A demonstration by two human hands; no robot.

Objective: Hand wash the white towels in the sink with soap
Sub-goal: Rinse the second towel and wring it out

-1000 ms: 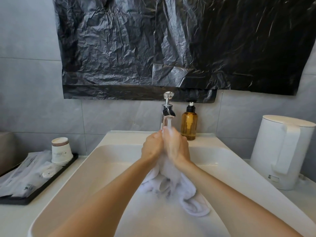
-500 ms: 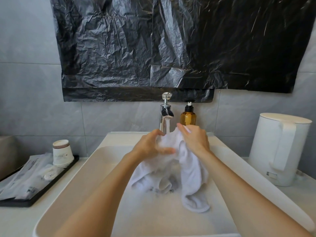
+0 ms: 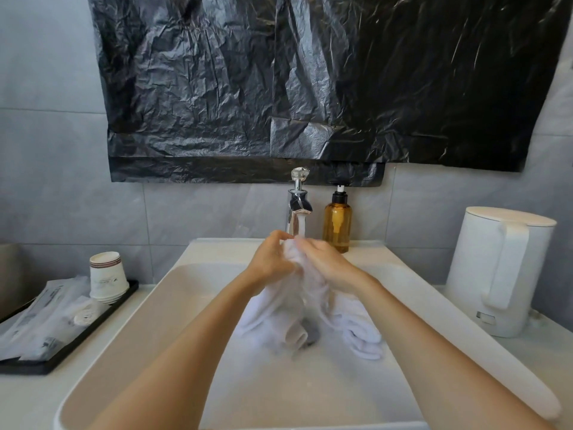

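Head: 2 curled grips (image 3: 271, 262) (image 3: 329, 264) around towel (image 3: 359, 328)

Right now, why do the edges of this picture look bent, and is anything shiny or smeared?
Head view: the wide lens bows the rim of the sink; light lays a grey sheen on the left of the black plastic sheet, its right dark; the white towel, gripped by the left hand and right hand under the tap, is smeared by motion; the soap bottle is sharp.

white towel (image 3: 291, 302) | wet, bunched | draped into sink (image 3: 148, 308) | under running tap
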